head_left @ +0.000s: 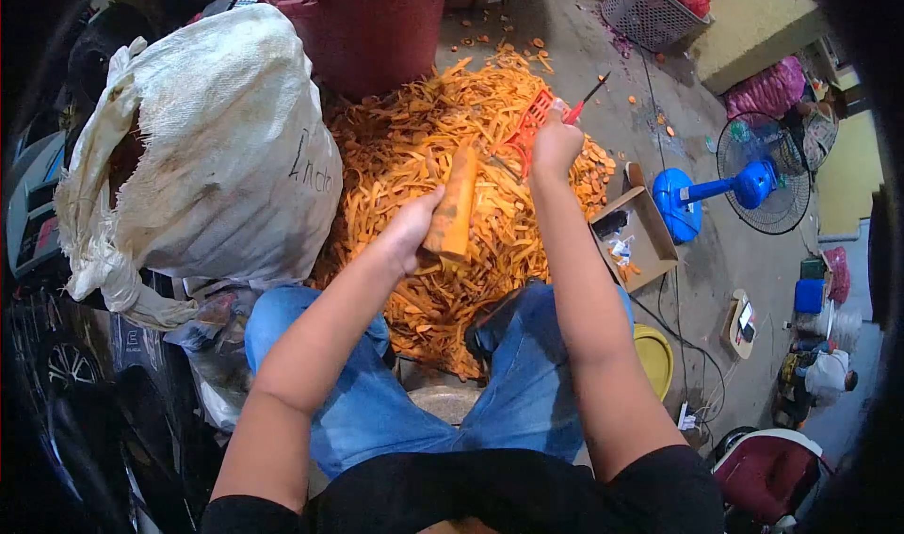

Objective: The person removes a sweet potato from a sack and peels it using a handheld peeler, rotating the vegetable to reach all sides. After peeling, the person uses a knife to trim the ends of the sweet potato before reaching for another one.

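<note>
My left hand (412, 231) grips a thick, partly peeled carrot (456, 209) with brown patches on its side. It is held tilted over a big heap of orange peelings (395, 289) between my legs. To the right, my right hand (556, 146) is closed around a red-handled tool (573, 113), whose thin dark end points up and away. A red slotted plastic piece (537, 108) shows just left of that hand, above the heap. My two hands are apart, and the right one is farther forward.
A white woven sack (221, 148) stands at left beside a red tub (353, 35). On the right are a cardboard box (645, 237), a blue fan (744, 186) and cables on the floor. A crate (650, 11) stands at the back; a person (829, 374) is far right.
</note>
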`<state>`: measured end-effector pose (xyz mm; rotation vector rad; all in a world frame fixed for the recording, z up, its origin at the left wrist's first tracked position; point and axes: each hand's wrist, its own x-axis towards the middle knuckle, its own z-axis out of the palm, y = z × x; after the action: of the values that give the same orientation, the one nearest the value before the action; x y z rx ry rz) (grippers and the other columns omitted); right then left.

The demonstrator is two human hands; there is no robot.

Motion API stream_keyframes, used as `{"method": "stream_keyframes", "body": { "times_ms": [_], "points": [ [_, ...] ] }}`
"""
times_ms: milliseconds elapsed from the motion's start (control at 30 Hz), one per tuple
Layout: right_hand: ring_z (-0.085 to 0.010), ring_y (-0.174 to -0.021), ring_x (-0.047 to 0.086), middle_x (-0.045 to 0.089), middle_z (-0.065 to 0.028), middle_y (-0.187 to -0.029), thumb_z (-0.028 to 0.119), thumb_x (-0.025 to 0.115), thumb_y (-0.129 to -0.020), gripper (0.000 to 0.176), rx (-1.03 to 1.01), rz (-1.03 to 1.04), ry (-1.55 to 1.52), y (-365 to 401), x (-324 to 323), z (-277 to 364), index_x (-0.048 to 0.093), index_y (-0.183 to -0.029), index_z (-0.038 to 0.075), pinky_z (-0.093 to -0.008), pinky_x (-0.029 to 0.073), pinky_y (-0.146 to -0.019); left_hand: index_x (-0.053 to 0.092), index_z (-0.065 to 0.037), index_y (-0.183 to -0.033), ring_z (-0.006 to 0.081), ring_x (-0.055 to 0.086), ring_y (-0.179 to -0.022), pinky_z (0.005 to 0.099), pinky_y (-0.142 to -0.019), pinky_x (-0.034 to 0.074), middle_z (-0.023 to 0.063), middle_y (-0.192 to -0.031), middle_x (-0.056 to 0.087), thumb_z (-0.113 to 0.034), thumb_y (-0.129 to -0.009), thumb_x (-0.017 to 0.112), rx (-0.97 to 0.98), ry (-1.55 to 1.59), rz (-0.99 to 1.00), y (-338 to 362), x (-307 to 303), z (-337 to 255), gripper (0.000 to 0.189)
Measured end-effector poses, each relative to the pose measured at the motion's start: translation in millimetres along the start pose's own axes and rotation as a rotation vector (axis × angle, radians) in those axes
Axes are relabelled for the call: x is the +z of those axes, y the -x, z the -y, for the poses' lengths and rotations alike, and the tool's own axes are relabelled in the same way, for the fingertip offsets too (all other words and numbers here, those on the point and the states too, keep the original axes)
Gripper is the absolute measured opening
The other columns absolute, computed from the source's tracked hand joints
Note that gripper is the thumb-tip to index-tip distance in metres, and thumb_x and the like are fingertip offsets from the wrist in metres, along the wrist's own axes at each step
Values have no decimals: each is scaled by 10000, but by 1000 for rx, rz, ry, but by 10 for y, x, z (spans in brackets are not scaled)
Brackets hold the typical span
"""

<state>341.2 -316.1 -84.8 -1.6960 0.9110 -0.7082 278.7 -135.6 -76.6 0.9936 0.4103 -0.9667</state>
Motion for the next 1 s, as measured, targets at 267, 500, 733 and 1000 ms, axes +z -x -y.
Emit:
{"method": "stream_keyframes", "body": {
  "times_ms": [267,500,733,1000],
  "points": [
    [-134,-473,386,439,-49,-512,212,454,-814,251,-235,428,-355,851,109,157,451,-666,9,-287,332,-459,464,-64,-969,185,553,-718,301,-610,471,94,-840,548,-275,-855,257,60,206,44,-117,-71,-75,317],
    [-282,-510,461,491,-134,-560,227,458,-792,255,-384,231,34,668,90,67,463,-681,-3,-366,358,-493,449,-30,-966,191,564,-658,300,-565,475,93,-788,555,-238,-853,295,95,-93,101,-27,-17,-25,282],
    [-207,-529,474,524,-98,-605,226,458,-801,251,-128,-148,49,-244,-100,-48,499,-709,-4,-321,373,-513,464,-26,-973,186,571,-712,306,-626,473,90,-800,561,-295,-847,328,8,-80,151,228,99,6,327],
    [-182,-525,474,510,-101,-586,170,453,-804,198,-181,327,-240,867,35,238,505,-737,-8,-294,381,-532,452,-50,-991,189,549,-738,332,-674,462,83,-880,544,-288,-850,300,81,211,133,-56,-77,-57,316]
  ]
}}
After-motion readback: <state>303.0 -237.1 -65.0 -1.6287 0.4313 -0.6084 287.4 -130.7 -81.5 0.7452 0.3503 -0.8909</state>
